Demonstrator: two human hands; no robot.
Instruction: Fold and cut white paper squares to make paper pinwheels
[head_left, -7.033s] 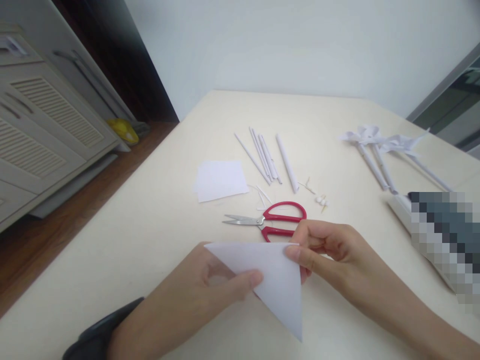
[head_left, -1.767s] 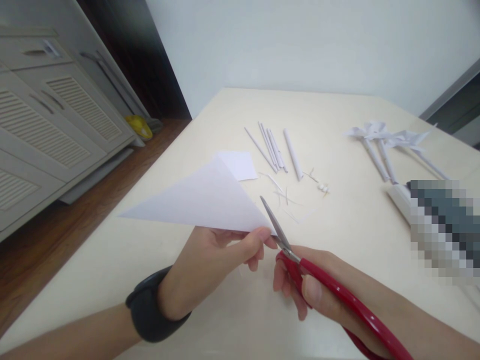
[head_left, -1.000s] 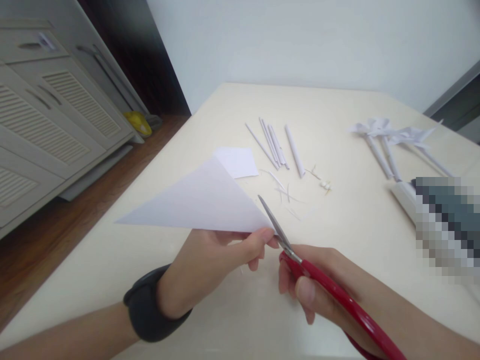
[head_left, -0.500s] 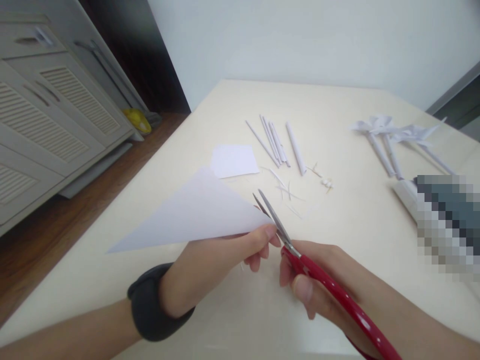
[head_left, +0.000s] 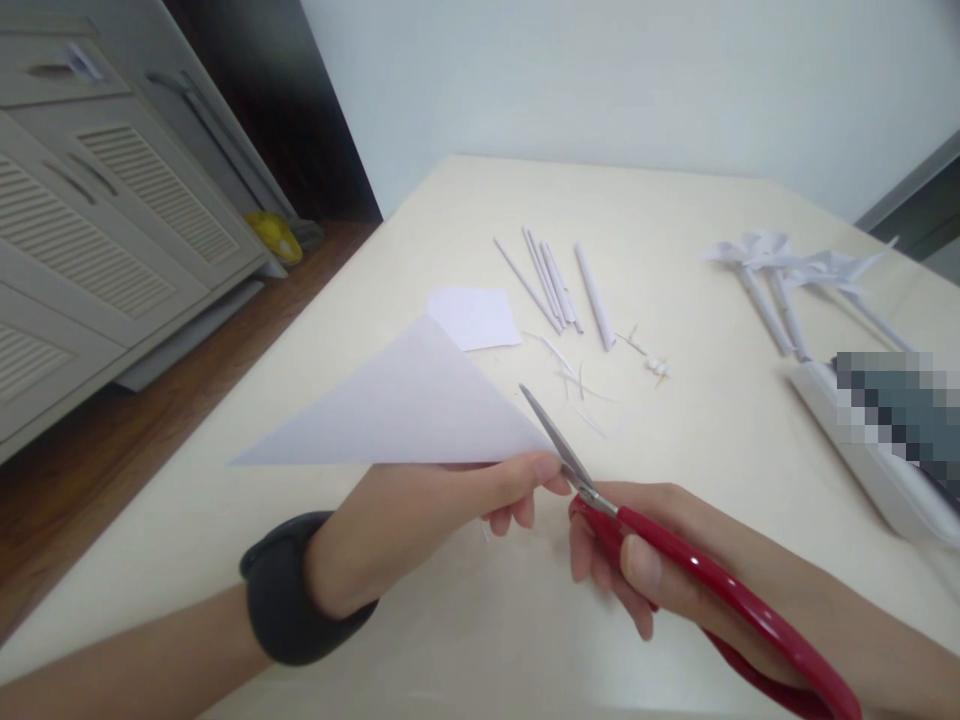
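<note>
Here, mid-frame, the left hand (head_left: 442, 500) has its fingers pinching the white paper triangle (head_left: 405, 400) by its right corner, the right hand (head_left: 675, 592) grips the red scissors (head_left: 727, 588), and clean cutting probably wants taut paper, short snips.

The cream table (head_left: 660, 205) carries white paper sheets (head_left: 480, 315), rolled paper tubes (head_left: 595, 298), thin strips (head_left: 558, 355) and pinwheels (head_left: 763, 251).

- Pale cabinet (head_left: 112, 230) with slatted doors at the left
- Yellow item (head_left: 274, 238) on the wooden floor (head_left: 326, 268), near the cabinet's far end
- White wall (head_left: 600, 80) behind the surface (head_left: 660, 220)
- Slim paper rolls (head_left: 595, 298) lying mid-surface
- Paper pinwheels (head_left: 765, 250) with rolled stems at the right
- White object (head_left: 862, 475) near them, partly pixelated
</note>
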